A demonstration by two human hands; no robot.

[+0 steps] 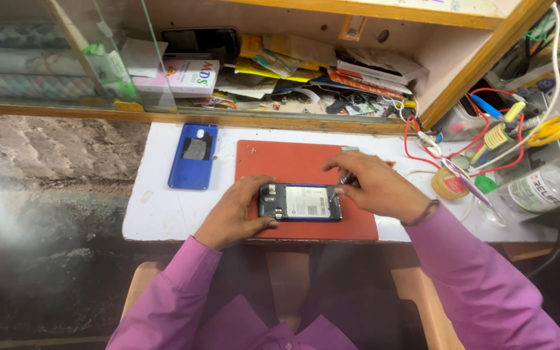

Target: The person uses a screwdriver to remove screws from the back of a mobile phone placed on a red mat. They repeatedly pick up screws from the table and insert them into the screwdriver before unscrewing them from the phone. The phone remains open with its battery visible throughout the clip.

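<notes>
Opened phone, its back off and innards showing, lies on a red mat on the white tabletop. The left hand clasps the phone's left end between thumb and fingers. The right hand pinches a thin dark tool whose tip meets the phone's right edge. A blue back cover lies just beside the mat, to its left.

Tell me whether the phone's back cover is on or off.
Off: the phone lies on the red mat with battery and internals exposed.
</notes>
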